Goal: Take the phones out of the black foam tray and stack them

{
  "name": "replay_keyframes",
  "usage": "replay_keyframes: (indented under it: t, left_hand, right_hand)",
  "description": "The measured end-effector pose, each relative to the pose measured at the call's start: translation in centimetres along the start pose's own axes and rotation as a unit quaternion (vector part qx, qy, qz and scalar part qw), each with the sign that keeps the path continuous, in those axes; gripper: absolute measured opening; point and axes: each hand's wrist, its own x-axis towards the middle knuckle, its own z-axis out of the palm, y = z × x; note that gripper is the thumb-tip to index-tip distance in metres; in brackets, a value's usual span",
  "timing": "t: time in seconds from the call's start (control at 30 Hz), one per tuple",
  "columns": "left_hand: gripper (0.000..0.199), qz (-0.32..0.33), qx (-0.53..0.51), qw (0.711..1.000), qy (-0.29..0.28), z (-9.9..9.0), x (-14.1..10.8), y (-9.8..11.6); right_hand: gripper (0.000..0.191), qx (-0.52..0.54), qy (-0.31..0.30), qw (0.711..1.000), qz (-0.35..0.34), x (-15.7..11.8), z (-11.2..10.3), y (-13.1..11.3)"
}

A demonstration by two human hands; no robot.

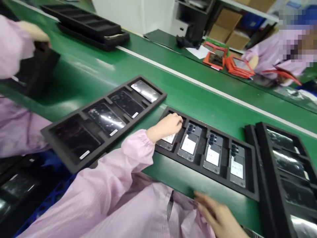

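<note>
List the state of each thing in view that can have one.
Black foam tray nearest the hands: four slots, all filled with grey phones, backs up.
Black foam tray left of it: tilted, four glossy panels.
Left hand: on leftmost grey phone.
Right hand: blurred, holds nothing.

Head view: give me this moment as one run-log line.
left hand: on leftmost phone in black tray | right hand: blurred, empty, near tray's front edge | surface: green belt

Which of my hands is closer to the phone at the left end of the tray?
Left. Your left hand rests on that phone in the tray; your right hand is near your body, below the tray.
</note>
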Motion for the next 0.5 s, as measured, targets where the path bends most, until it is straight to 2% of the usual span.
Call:
replay_keyframes:
  t: [0.07, 0.17, 0.2, 0.27, 0.33, 0.4, 0.5]
  left_hand:
    - [0.013, 0.003, 0.090, 0.995, 0.032, 0.6, 1.5, -0.3]
    - [0.016, 0.004, 0.191, 0.979, 0.076, 2.1, 2.1, -0.7]
    - [0.018, 0.007, 0.215, 0.973, 0.084, 2.5, 1.9, -0.9]
    - [0.022, 0.014, 0.254, 0.963, 0.092, 3.1, 1.3, -1.3]
    - [0.027, 0.019, 0.286, 0.953, 0.096, 3.3, 0.7, -1.3]
    - [0.030, 0.018, 0.318, 0.943, 0.100, 3.4, 0.5, -1.0]
    - [0.028, 0.014, 0.365, 0.925, 0.109, 3.3, 0.9, -0.1]
  right_hand:
    - [0.046, 0.034, 0.083, 0.996, -0.010, 2.5, -0.9, 0.0]
    - [0.054, 0.020, 0.275, 0.960, -0.044, 8.1, -1.2, -0.7]
    - [0.060, 0.017, 0.303, 0.952, -0.041, 10.1, -0.8, -0.9]
    - [0.069, 0.018, 0.335, 0.941, -0.033, 13.3, 0.3, -1.2]
    - [0.077, 0.024, 0.352, 0.935, -0.028, 15.3, 1.5, -1.3]
    - [0.081, 0.040, 0.362, 0.931, -0.033, 15.8, 2.2, -1.2]
    - [0.081, 0.080, 0.369, 0.925, -0.048, 15.2, 2.1, -0.7]
